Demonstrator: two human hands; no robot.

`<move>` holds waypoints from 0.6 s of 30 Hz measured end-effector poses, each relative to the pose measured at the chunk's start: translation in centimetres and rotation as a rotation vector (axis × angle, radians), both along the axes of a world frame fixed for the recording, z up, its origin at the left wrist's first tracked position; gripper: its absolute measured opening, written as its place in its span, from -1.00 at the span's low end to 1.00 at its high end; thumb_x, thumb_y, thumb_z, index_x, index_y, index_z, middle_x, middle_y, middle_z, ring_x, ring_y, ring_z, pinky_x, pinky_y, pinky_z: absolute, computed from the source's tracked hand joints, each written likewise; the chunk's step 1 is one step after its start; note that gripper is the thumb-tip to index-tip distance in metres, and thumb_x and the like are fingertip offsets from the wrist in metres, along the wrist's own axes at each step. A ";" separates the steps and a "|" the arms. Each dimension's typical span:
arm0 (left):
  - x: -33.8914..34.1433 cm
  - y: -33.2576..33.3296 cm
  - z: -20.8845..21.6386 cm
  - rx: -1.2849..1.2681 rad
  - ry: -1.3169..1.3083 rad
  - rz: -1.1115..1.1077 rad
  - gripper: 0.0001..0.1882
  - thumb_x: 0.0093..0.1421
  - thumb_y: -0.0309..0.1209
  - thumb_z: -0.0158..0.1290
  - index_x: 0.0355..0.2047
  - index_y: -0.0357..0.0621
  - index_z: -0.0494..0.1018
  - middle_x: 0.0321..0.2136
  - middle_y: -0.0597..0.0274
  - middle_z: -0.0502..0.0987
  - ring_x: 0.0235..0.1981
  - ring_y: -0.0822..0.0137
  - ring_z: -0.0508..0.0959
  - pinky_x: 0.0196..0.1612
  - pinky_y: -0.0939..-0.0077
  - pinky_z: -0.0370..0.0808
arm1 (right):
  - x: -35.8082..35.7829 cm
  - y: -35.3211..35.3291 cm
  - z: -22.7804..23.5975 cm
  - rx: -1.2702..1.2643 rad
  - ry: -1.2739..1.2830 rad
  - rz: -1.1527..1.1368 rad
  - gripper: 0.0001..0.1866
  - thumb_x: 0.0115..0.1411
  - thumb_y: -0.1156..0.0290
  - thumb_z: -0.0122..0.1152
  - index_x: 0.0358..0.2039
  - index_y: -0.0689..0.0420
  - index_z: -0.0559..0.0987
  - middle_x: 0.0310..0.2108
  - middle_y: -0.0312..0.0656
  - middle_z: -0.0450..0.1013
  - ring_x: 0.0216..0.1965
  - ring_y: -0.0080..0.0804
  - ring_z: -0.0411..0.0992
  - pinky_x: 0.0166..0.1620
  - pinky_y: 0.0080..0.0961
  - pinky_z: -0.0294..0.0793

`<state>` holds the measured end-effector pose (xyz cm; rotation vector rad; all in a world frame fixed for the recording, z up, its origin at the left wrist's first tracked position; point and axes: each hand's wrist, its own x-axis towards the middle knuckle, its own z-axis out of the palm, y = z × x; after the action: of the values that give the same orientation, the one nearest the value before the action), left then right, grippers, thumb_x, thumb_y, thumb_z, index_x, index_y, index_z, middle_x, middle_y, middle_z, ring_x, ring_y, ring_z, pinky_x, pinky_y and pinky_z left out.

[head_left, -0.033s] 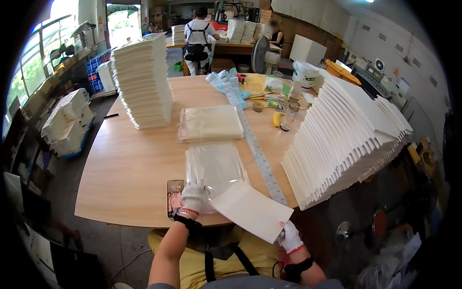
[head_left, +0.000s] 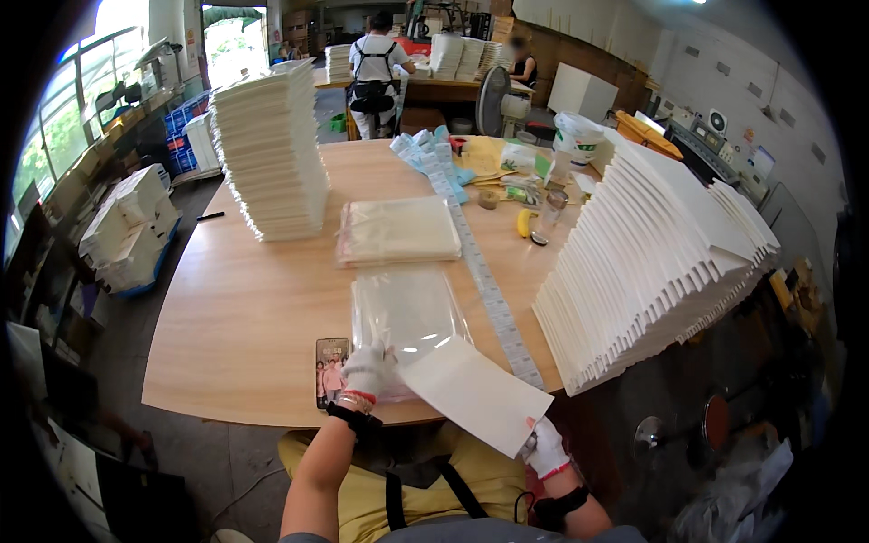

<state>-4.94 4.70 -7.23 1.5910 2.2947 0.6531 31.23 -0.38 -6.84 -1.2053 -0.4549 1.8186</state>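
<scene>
A stack of clear plastic bags (head_left: 412, 308) lies flat near the table's front edge. My left hand (head_left: 366, 367), in a white glove, is at its near left corner, with fingers closed at the plastic; the fingertips are partly blurred. My right hand (head_left: 547, 447), also gloved, grips the lower right corner of a white rectangular board (head_left: 480, 394). The board is tilted over the table edge, its left corner close to my left hand and its far edge overlapping the bags. A phone (head_left: 331, 373) with a lit screen lies just left of my left hand.
Tall stacks of white boards stand at the left (head_left: 272, 154) and right (head_left: 634, 262). A second pile of bags (head_left: 398, 231) lies beyond the first, beside a long label strip (head_left: 484, 281). A banana (head_left: 524, 223), jar (head_left: 550, 210) and bucket (head_left: 576, 138) are farther right. Two people work behind.
The fingers of my left hand have shifted slightly to the right at the bags. The board and my right hand look the same.
</scene>
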 end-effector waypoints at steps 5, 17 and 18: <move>0.5 0.2 2.0 -0.138 -0.948 0.097 -0.73 0.22 -0.29 -0.01 -0.37 -0.30 0.49 -0.61 0.20 0.54 -0.63 0.41 0.54 -0.53 0.55 0.53 | -1.6 -1.0 0.3 0.055 0.084 -0.003 -0.80 0.28 0.42 -0.10 -0.08 0.05 0.36 -0.50 -0.39 0.35 -0.70 -0.73 0.18 -0.63 -0.66 0.27; 3.2 -1.2 0.5 -0.014 -0.007 0.118 -0.74 0.11 -0.25 0.02 -0.36 -0.20 0.50 -0.38 -0.18 0.53 -0.35 -0.14 0.56 -0.30 0.03 0.48 | -3.7 -2.4 1.5 0.062 0.073 -0.059 -0.83 0.32 0.35 -0.11 -0.10 -0.03 0.38 -0.52 -0.48 0.30 -0.68 -0.76 0.15 -0.61 -0.74 0.20; 3.5 -1.3 0.4 0.033 0.031 0.121 -0.75 0.11 -0.26 0.02 -0.36 -0.21 0.48 -0.36 -0.18 0.52 -0.36 -0.13 0.55 -0.29 0.05 0.47 | -4.0 -2.6 1.4 0.050 0.083 -0.056 -0.83 0.32 0.36 -0.12 -0.09 -0.04 0.37 -0.52 -0.48 0.29 -0.67 -0.77 0.15 -0.60 -0.74 0.20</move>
<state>-1.43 3.40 -6.85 1.4953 2.4302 0.7026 27.25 -2.93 -5.43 -1.0943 -0.4136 1.7919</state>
